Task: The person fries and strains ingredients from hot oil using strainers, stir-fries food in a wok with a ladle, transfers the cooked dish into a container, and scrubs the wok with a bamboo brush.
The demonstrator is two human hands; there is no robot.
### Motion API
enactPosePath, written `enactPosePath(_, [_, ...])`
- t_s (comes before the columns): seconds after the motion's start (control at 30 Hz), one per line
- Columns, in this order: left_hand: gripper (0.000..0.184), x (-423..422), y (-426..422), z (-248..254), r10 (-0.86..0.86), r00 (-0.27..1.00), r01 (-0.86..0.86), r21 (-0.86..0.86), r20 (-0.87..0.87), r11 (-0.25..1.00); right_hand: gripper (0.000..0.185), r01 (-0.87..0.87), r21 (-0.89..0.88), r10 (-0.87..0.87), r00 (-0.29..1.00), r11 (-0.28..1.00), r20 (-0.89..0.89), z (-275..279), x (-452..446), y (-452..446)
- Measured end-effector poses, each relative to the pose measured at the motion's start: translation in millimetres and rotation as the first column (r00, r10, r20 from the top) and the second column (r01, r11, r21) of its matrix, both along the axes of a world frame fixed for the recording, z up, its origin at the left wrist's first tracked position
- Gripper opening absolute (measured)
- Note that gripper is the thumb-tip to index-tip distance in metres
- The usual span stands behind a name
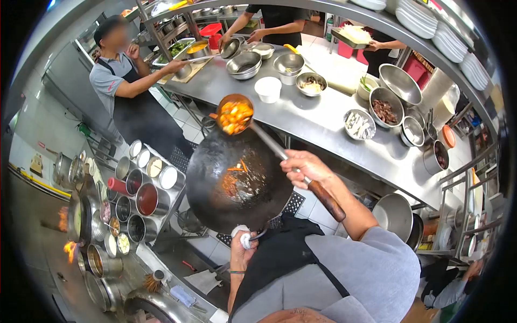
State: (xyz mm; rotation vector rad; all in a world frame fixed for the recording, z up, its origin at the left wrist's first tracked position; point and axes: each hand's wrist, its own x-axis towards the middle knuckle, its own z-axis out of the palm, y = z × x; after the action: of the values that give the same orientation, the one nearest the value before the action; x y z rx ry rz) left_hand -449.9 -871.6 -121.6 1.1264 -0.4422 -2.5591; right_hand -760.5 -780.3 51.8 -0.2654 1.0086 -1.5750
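My right hand [307, 168] is wrapped round the metal shaft of a ladle [267, 141], just ahead of its wooden handle. The ladle's bowl is heaped with orange, saucy food pieces [236, 116] and sits over the far rim of a wok [202, 185]. My left hand [242, 253] grips the near handle of this wok through a white cloth [245, 240]. The dark wok is held up in front of me, tilted, with a few orange strips [237, 167] and brown sauce left on its inside.
A steel counter [323, 121] ahead carries bowls of ingredients, including dark meat [384, 111] and white strips [357, 124]. At left stand sauce containers [146, 198] and a stove with flames [70, 248]. A person in an apron [121, 89] stands far left; others work behind the counter.
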Motion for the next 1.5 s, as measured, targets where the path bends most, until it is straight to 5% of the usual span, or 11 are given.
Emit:
enactPosePath(0.07, [0.004, -12, 5, -15, 0.004, 1.0, -0.004, -0.023, 0.0, 1.0, 0.028, 0.056, -0.026, -0.058, 0.996, 0.998, -0.073, -8, -38, -5])
enactPosePath(0.33, [0.007, -38, 28, -15, 0.076, 0.983, -0.072, -0.027, 0.168, 0.997, 0.016, 0.311, 0.072, -0.2, 0.753, 0.948, -0.627, -75, -164, -88])
enactPosePath(0.43, [0.008, -38, 32, -15, 0.084, 0.977, -0.074, -0.055, 0.198, 0.996, 0.031, 0.241, 0.163, -0.103, 0.804, 0.957, -0.586, -123, -207, -105])
enactPosePath(0.5, [0.008, -35, 32, -12, 0.078, 0.976, -0.068, -0.056, 0.203, 0.996, 0.035, 0.292, 0.135, -0.114, 0.696, 0.947, -0.709, -168, -221, -116])
enactPosePath(0.57, [0.008, -33, 35, -6, 0.082, 0.979, -0.076, -0.039, 0.189, 0.996, 0.033, 0.377, 0.097, -0.16, 0.593, 0.921, -0.789, -176, -217, -120])
enactPosePath(0.67, [0.008, -26, 36, -5, 0.094, 0.98, -0.086, -0.055, 0.177, 0.995, 0.033, 0.306, 0.166, -0.062, 0.614, 0.937, -0.787, -160, -225, -116])
enactPosePath(0.8, [0.008, -12, 28, -18, 0.095, 0.981, -0.087, -0.05, 0.169, 0.995, 0.038, 0.409, 0.147, 0.13, 0.069, 0.901, -0.989, -177, -237, -117])
enactPosePath(0.9, [0.009, -12, 21, -15, 0.113, 0.977, -0.101, -0.071, 0.181, 0.992, 0.04, 0.419, 0.171, 0.233, -0.1, 0.892, -0.967, -156, -229, -115])
enactPosePath(1.1, [0.016, -2, 9, -11, 0.106, 0.983, -0.088, -0.12, 0.151, 0.989, 0.041, 0.487, 0.242, 0.329, -0.101, 0.839, -0.939, -134, -208, -116])
enactPosePath(1.4, [0.011, -3, -23, -33, 0.087, 0.988, -0.067, -0.15, 0.131, 0.986, 0.037, 0.476, 0.011, 0.146, -0.246, 0.879, -0.958, -146, -206, -112])
enactPosePath(1.5, [0.01, -7, -30, -49, 0.101, 0.99, -0.089, -0.123, 0.097, 0.988, 0.042, 0.434, -0.126, -0.105, -0.073, 0.892, -0.992, -148, -198, -105])
